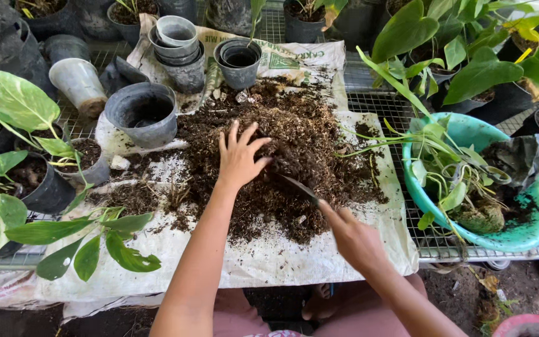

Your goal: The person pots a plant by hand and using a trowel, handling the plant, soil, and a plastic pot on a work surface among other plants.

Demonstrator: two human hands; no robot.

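A heap of dark brown potting mix (294,143) lies on a white sack (263,256) spread over a wire-mesh bench. My left hand (239,156) rests flat on the near-left side of the heap, fingers spread. My right hand (354,237) grips the handle of a small trowel (297,186), whose blade digs into the heap's near edge just right of my left hand.
Empty grey and black plastic pots (145,113) stand behind the heap, some stacked (179,47). A turquoise basin (531,224) with uprooted green plants sits at the right. Potted leafy plants (20,106) crowd the left side and the back right. The bench's wire mesh (438,243) shows near the basin.
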